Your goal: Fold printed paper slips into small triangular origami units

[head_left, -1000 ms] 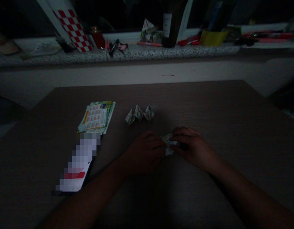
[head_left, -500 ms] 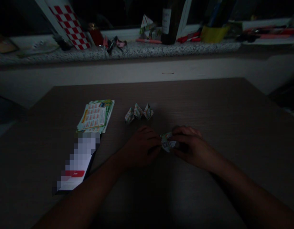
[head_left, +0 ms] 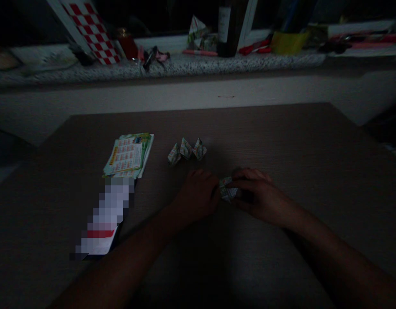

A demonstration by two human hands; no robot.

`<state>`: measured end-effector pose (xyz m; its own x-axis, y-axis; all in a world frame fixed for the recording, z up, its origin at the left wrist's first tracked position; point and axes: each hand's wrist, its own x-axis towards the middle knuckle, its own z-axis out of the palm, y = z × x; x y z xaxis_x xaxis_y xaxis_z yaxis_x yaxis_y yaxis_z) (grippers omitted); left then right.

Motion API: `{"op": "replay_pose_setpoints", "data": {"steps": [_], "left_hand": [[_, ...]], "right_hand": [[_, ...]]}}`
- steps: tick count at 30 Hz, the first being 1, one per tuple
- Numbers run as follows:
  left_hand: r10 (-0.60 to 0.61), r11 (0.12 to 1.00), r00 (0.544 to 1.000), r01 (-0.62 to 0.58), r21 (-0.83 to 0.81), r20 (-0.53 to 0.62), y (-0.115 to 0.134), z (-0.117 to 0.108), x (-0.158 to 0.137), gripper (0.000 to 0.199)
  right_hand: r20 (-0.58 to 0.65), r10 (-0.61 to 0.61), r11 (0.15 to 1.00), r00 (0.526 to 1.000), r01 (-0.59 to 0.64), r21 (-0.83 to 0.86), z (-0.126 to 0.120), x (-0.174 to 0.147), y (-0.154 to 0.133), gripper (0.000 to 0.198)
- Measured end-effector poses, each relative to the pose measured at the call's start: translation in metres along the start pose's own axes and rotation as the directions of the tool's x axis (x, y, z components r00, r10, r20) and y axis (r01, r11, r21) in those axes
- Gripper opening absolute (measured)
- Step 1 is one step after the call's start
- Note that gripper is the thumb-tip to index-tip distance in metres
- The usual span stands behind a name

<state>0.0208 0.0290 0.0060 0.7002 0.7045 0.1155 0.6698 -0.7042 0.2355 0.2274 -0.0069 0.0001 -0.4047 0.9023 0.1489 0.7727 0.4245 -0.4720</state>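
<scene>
While dim light falls over a wood-grained, grey-brown table (head_left: pixel 281 146), a person bends to close paperwork, a small, folded piece of green-and-white printed paper (head_left: pixel 228 191) lying between two bare hands. The right hand (head_left: pixel 257 193) is closed on the paper's right side, index finger laid across its face and thumb near its lower edge. The left hand (head_left: pixel 201 193), fingers curled and knuckles up, sits close against the opposite edge; shadow hides its fingertips, so whether it pinches the sheet or merely braces it cannot be told. The hands themselves are apart, bridged only by the paper.

The step appears to be a crease in the making, and such work likely rewards patience: line up edges and corners before pressing, pin one side flat against the tabletop, then run a fingertip or nail firmly from the middle outward. With layers this small, a slip at one corner would probably skew every fold after it, and a hard tug could tear the sheet.

The paper lies just beyond the left fingertips and partly beneath the right fingers. Farther off, ahead of the left hand, three pointed, folded paper shapes (head_left: pixel 186 149) stand in a row, well apart from a stack of green-and-white printed leaflets (head_left: pixel 127 156).
</scene>
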Motion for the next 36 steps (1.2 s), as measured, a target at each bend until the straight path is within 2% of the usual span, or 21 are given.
{"op": "replay_pose_setpoints", "data": {"steps": [10,20,32,36], "left_hand": [[-0.017,0.995,1.000,0.016,0.100,0.008,0.0082,0.0017,0.0016,0.015],[-0.061,0.990,0.998,0.061,0.123,-0.004,0.0111,0.0027,0.0016,0.017],[-0.112,0.993,0.994,0.112,0.038,-0.012,0.0091,0.0052,0.0001,0.007],[-0.101,0.993,0.995,0.101,0.055,-0.001,0.0089,0.0039,0.0003,0.005]], "right_hand": [[-0.018,0.025,1.000,1.000,-0.025,0.010,0.0008,0.0029,-0.0009,0.026],[-0.036,0.031,1.000,0.999,-0.031,-0.002,0.0043,0.0033,0.0014,0.028],[-0.035,0.029,1.000,0.999,-0.029,-0.003,0.0029,0.0020,-0.0005,0.041],[-0.048,0.058,0.998,0.997,-0.060,-0.034,0.0016,0.0009,-0.0011,0.052]]}}
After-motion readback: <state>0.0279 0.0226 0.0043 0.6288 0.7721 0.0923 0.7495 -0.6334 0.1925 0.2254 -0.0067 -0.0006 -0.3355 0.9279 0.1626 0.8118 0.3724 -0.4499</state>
